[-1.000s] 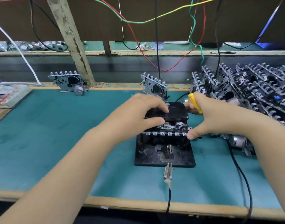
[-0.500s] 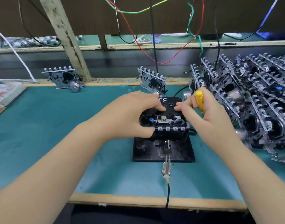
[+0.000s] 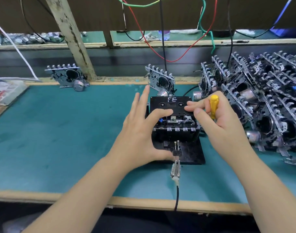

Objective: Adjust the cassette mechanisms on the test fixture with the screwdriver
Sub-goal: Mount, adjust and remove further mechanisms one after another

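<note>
One black cassette (image 3: 170, 105) marked "FE" atop the fixture-mounted mechanism (image 3: 175, 127)

Coloured wires (image 3: 162, 52) hang above the green mat (image 3: 60, 132). A wooden post (image 3: 71, 39) leans behind it. A plastic bag (image 3: 4, 93) lies at the mat's left edge.

**Both hands at mid-frame, forearms reaching in from below**

The left hand (image 3: 140, 130) is spread wide, its fingers straight and fanned up and away, with the thumb stretched out to the right and the heel of the palm low. The left forearm runs in bare from the lower left. The right hand (image 3: 217, 118) has its fingers curled, gripping a yellow-handled screwdriver (image 3: 214, 105) upright against the palm, while its index finger and thumb point left. The right forearm enters from the lower right.
</note>
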### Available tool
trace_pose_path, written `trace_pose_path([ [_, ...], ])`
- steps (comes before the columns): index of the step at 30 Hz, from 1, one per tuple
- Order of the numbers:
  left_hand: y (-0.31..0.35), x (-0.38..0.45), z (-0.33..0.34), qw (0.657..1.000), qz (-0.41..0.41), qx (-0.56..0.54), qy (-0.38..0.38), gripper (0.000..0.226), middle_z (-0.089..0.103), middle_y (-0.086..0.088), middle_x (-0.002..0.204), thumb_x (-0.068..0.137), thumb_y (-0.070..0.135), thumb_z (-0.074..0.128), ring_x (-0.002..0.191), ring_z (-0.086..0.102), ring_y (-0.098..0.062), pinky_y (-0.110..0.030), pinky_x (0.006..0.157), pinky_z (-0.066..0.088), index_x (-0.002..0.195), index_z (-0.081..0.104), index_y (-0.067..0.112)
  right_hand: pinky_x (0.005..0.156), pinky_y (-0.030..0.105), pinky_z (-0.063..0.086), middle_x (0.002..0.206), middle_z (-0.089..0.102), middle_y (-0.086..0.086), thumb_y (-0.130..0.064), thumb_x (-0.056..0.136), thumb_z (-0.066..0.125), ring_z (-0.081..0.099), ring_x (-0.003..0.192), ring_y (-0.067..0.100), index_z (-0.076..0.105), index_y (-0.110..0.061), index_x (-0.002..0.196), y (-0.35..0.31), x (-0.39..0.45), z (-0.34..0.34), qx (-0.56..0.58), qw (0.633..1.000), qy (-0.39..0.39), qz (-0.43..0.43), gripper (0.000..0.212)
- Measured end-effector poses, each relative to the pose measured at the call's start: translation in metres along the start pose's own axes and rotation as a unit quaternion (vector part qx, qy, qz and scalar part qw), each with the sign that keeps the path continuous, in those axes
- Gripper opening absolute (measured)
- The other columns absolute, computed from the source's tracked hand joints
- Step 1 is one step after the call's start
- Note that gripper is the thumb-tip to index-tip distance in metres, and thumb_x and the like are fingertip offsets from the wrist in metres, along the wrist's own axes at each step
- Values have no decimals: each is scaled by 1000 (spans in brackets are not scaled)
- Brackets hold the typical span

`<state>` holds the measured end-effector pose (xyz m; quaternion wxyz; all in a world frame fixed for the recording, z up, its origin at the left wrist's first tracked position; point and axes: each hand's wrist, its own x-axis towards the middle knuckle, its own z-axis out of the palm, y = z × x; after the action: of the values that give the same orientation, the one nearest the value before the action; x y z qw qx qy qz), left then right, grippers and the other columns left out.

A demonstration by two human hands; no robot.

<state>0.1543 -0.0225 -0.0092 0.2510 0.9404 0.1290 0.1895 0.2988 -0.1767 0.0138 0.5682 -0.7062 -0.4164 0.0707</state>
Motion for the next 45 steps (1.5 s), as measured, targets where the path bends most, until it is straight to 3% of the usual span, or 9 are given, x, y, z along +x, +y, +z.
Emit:
trace_pose_path([
  [7, 6, 0, 31, 979, -79, -160, 97, 73, 10, 22, 165, 66, 26, 93, 147, 25, 2, -7, 101, 27, 117, 50, 56, 96, 30, 47, 106, 74, -14, -21, 94, 53, 62, 120, -1, 43, -49, 77, -1, -2, 0, 0, 1000, -1, 0, 34],
  [15, -1, -4, 36, 973, -41, -185, 132, 65, 9, 33, 162, 64, 34, 90, 148, 30, -4, -36, 112, 40, 116, 56, 56, 98, 32, 45, 110, 75, -15, -11, 97, 57, 61, 122, -2, 42, -38, 78, -1, -7, -4, -17, 1000, -9, 24, 37],
  [19, -6, 0, 38, 968, -22, -201, 149, 63, 8, 33, 161, 64, 48, 86, 149, 28, -6, -36, 112, 40, 120, 57, 56, 78, 26, 48, 110, 73, -18, -18, 98, 58, 67, 88, 2, 55, -40, 89, 4, -10, -5, -34, 998, 51, 33, 24],
  [24, -7, 5, 38, 970, -24, -198, 140, 64, 6, 37, 160, 65, 46, 87, 151, 17, -1, -42, 119, 33, 120, 55, 59, 64, 13, 45, 100, 66, 19, 15, 87, 63, 58, 68, 1, 53, 8, 84, 26, -8, 1, 24, 989, 82, 124, 13],
  [27, -9, 5, 39, 970, -18, -197, 143, 65, 6, 37, 160, 65, 47, 88, 150, 16, 2, -37, 119, 30, 121, 55, 59, 82, 39, 46, 92, 59, 26, 24, 87, 54, 54, 69, 16, 48, -2, 76, 25, -7, 1, 53, 983, 84, 155, 30],
  [29, -9, 5, 40, 969, -16, -197, 148, 66, 7, 37, 159, 64, 48, 87, 150, 20, 1, -34, 117, 33, 121, 55, 58, 92, 48, 48, 93, 66, 12, 2, 98, 53, 60, 82, 18, 57, -8, 84, 17, -6, 3, 48, 982, 88, 158, 18],
  [33, -7, 3, 41, 965, -28, -207, 158, 64, 10, 35, 160, 61, 50, 85, 146, 35, -9, -41, 111, 42, 118, 57, 57, 75, 17, 41, 104, 67, -17, -55, 97, 36, 61, 93, -6, 63, -40, 113, -1, -15, 4, -54, 996, 42, 57, 35],
  [37, -10, 4, 44, 966, -14, -192, 172, 66, 15, 33, 160, 57, 51, 85, 144, 36, -2, -34, 108, 40, 118, 60, 55, 104, 21, 27, 118, 56, -34, -41, 103, 36, 43, 126, -8, 65, -42, 107, 6, -17, 12, -122, 991, 44, 24, 30],
  [45, -2, 2, 42, 964, -30, -203, 167, 68, 17, 35, 159, 53, 52, 83, 141, 34, 8, -30, 104, 41, 117, 60, 56, 91, 23, 40, 112, 54, -25, -51, 101, 44, 48, 113, -6, 44, -60, 116, 8, -24, 9, -81, 994, -30, 70, 18],
])
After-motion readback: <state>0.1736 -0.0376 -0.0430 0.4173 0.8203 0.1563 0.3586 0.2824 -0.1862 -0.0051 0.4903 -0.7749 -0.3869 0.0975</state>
